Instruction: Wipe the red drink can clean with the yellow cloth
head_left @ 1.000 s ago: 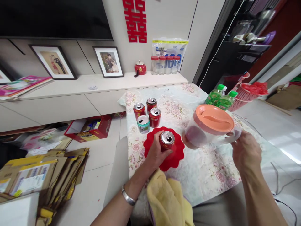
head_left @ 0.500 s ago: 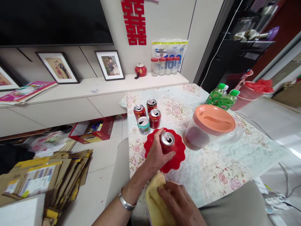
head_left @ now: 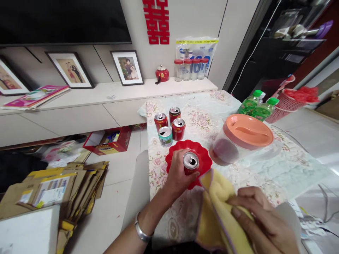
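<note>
My left hand (head_left: 179, 172) is wrapped round a red drink can (head_left: 191, 161) with an opened top, held upright over a red scalloped plate (head_left: 173, 148). Whether the can touches the plate, I cannot tell. In my right hand (head_left: 261, 215), nearer to me and to the right, a yellow cloth (head_left: 219, 197) with a purple edge is pinched and hangs down in folds. Just beyond the plate stand three more red cans, one of them a red can (head_left: 178, 129) closest to it, and a short teal can (head_left: 165, 137). All have opened tops.
To the plate's right stands a clear container (head_left: 225, 150) with an orange lid. Behind it are two green-capped bottles (head_left: 262, 109) and a pink basket (head_left: 282, 107). A floral tablecloth (head_left: 201, 118) covers the table. Flattened cardboard (head_left: 87, 187) lies on the floor at left.
My right hand has lifted the yellow cloth and moved right, away from my left wrist. The left hand still grips the can over the plate. The view has shifted slightly.
</note>
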Demonstrator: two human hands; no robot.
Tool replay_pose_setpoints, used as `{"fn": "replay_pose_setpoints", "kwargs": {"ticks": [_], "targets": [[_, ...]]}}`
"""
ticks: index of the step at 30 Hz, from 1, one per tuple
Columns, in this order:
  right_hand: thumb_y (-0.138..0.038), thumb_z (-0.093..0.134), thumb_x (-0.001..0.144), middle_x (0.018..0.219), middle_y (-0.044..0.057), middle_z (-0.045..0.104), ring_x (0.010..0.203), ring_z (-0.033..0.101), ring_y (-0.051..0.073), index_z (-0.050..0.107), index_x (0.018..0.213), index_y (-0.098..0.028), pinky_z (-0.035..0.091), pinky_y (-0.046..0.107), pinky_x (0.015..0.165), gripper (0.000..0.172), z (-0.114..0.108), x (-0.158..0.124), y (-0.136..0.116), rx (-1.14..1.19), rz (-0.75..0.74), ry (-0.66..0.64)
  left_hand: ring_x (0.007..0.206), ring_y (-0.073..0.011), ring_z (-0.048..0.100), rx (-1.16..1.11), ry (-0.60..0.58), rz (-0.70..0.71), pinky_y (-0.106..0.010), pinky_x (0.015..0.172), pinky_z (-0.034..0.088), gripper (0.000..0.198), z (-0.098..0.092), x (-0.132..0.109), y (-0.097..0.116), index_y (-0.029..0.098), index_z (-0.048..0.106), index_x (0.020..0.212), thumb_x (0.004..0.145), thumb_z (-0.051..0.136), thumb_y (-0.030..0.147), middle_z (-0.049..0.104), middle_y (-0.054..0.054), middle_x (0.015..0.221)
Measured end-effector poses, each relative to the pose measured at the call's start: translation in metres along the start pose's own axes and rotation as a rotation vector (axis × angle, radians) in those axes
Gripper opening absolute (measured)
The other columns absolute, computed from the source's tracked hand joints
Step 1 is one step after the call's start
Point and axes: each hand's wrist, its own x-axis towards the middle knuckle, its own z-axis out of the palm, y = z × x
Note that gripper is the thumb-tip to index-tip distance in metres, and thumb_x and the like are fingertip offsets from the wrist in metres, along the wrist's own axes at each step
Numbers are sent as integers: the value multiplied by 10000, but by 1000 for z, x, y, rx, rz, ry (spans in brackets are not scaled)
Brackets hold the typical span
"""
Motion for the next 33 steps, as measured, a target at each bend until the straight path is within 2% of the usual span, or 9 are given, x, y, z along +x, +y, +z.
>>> {"fn": "replay_pose_setpoints", "kwargs": {"ticks": [4,9,12,15,19,24,29,31,33], "targets": [[-308,551,1095,1198,30,646,1038,657,118,681,1107,-247,519,223,861,144,-1,14,7,-261,-52,136,1336,-368,617,-20,-5,-12,-591,1162,512,743,4,-1,-2,244,532,1359,694,845,133,622,-119,1376],[-145,538,1076,1110,77,589,971,595,145,636,1203,-186,487,262,831,166,35,54,14,-293,-196,160,1323,-392,642,-24,-10,-59,-602,1121,549,744,6,-3,-3,277,519,1383,729,866,202,627,-134,1408],[-73,477,1047,1006,73,541,938,518,152,666,1136,-155,445,250,779,224,56,78,18,-286,-260,52,1273,-385,677,-26,-3,-77,-586,1054,588,687,6,-5,-1,302,508,1384,785,843,266,636,-136,1388],[-20,431,965,922,63,491,863,460,150,685,1019,-161,381,235,701,295,67,90,21,-303,-235,-67,1269,-382,674,-13,11,-66,-589,1043,588,636,6,-6,-1,319,506,1377,819,811,300,640,-133,1374],[23,407,881,900,69,482,834,439,156,645,883,-148,347,246,682,293,67,90,18,-302,-208,-162,1309,-377,653,-6,21,-60,-597,1074,567,593,8,-6,0,327,507,1376,847,776,326,644,-124,1386],[-27,467,959,888,71,495,783,441,153,620,858,-139,374,270,681,215,69,78,6,-269,-188,-169,1324,-375,647,-11,24,-66,-573,1097,545,535,7,-7,5,311,528,1365,877,744,266,662,-131,1387],[-137,494,1055,881,57,541,773,515,122,652,874,-142,443,237,706,240,73,72,-4,-165,-132,-124,1346,-369,622,0,11,-81,-586,1132,510,518,6,-11,2,280,502,1388,912,704,257,642,-133,1411],[-184,502,1079,901,44,586,780,566,93,707,927,-151,468,195,701,257,69,71,-3,-14,-105,-179,1345,-361,612,8,11,-75,-581,1141,504,519,5,-11,0,267,505,1387,911,712,277,631,-129,1411],[-270,571,1070,931,32,640,830,626,87,759,949,-179,504,170,739,241,62,68,3,245,8,-242,1319,-352,617,0,22,-90,-573,1119,520,476,4,-11,0,267,522,1365,924,698,285,636,-120,1382]]}}
